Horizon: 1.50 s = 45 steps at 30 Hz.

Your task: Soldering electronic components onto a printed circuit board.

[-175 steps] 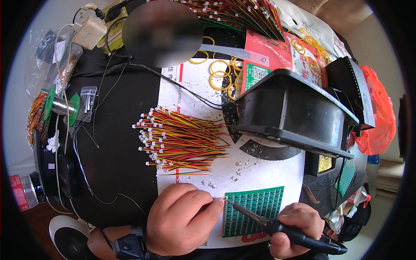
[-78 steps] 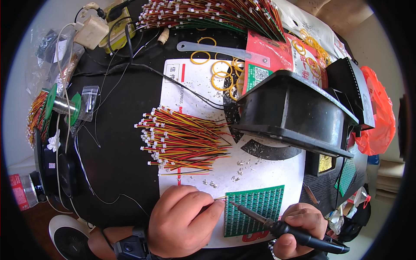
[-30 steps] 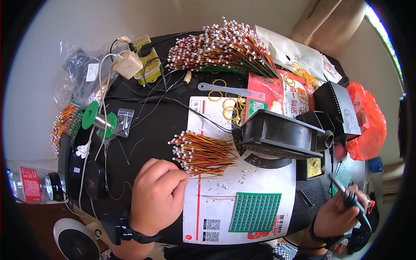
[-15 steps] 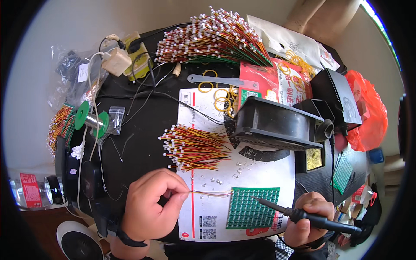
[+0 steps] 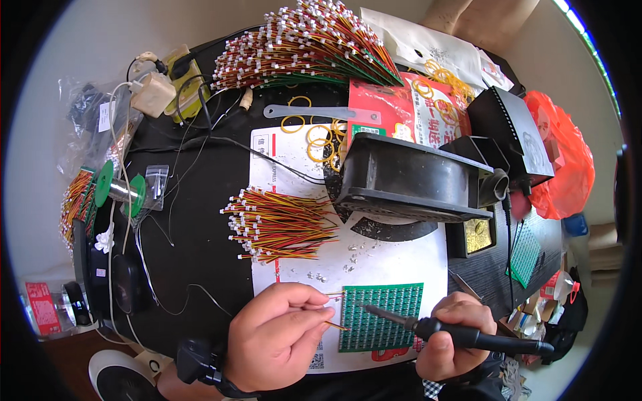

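My left hand (image 5: pixel 274 337) is pinched at the left edge of a green circuit board panel (image 5: pixel 382 334), which lies on a white paper sheet. Between its fingers is a thin wire lead (image 5: pixel 338 327), its end poking out over the board's edge. Other thin wires run above the fingertips to the board's upper left corner. My right hand (image 5: pixel 458 334) is wrapped round the black handle of a soldering iron (image 5: pixel 511 342). The iron's tip is over the upper left part of the board; whether it touches cannot be made out.
A bundle of red and yellow wires with white connectors (image 5: pixel 281 224) lies beyond my left hand. A black fan (image 5: pixel 414 175) stands behind the board, near a tip-cleaner box (image 5: pixel 477 235). A solder spool (image 5: pixel 120 190), rubber bands (image 5: pixel 319 146) and a larger wire pile (image 5: pixel 307 50) lie farther out.
My left hand has moved right, up against the board, and a wire end now sticks out below its fingertips. The iron stays over the board. The whole view has shifted slightly.
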Motion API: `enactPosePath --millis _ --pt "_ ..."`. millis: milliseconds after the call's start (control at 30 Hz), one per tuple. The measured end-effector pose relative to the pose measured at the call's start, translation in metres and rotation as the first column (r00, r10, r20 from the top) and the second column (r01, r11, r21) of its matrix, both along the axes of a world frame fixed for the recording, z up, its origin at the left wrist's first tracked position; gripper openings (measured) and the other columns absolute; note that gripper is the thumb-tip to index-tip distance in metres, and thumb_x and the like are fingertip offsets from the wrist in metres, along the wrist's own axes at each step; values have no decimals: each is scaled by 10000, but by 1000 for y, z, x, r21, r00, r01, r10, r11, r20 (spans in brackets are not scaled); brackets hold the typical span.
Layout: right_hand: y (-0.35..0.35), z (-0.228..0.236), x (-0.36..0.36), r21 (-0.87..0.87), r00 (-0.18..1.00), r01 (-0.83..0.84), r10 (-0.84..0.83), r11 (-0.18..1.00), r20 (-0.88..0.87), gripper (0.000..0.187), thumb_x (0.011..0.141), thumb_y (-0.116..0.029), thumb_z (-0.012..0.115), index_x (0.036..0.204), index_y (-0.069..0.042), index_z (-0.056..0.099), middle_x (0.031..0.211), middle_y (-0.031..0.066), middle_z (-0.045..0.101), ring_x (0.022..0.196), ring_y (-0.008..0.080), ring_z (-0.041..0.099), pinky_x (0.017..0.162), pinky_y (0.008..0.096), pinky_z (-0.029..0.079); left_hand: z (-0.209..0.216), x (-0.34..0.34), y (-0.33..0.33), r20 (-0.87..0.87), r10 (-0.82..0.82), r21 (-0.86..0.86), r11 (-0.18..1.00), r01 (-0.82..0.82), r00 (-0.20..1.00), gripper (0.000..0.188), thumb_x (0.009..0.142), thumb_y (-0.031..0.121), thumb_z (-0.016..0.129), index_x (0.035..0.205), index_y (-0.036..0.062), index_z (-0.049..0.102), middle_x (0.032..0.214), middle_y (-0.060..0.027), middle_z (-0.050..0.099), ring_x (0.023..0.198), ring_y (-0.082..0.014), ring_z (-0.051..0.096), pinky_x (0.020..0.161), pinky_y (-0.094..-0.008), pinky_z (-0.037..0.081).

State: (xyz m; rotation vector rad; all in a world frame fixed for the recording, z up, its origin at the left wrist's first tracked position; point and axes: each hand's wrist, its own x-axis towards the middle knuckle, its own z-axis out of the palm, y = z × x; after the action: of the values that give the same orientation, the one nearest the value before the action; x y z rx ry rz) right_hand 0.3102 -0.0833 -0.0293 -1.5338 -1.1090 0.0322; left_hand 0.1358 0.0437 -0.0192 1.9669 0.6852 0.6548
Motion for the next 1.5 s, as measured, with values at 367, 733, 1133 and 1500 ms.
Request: enactPosePath --millis 367,733,1133,1500 --pt "-3 -9 4 23 998 -6 7 1000 -60 385 933 -306 688 947 38 514 676 78 508 492 133 479 460 250 382 -12 3 0 -56 -216 122 968 222 975 266 692 -75 768 946 3 759 841 -91 663 680 -246 650 601 -334 530" --pt "-1 -12 5 24 997 -4 2 1000 72 371 878 -284 729 908 41 552 676 82 534 460 129 480 432 253 374 -20 2 4 -115 -134 320 933 164 984 286 688 -98 734 959 -13 768 859 -119 662 657 -263 638 584 -346 518" --pt "1 -12 3 4 997 -13 12 1000 72 361 832 -267 748 879 43 569 645 88 538 452 132 482 432 259 384 -25 2 3 -120 -102 403 904 142 987 266 668 -93 734 923 -22 763 839 -115 666 666 -268 641 582 -347 522" --pt "9 -15 -1 58 951 -290 294 955 -91 254 898 -84 723 1006 99 582 612 107 548 475 194 511 453 313 393 -30 3 5 -114 -108 400 905 145 988 268 641 -71 731 903 -18 758 839 -112 667 646 -268 629 569 -352 510"
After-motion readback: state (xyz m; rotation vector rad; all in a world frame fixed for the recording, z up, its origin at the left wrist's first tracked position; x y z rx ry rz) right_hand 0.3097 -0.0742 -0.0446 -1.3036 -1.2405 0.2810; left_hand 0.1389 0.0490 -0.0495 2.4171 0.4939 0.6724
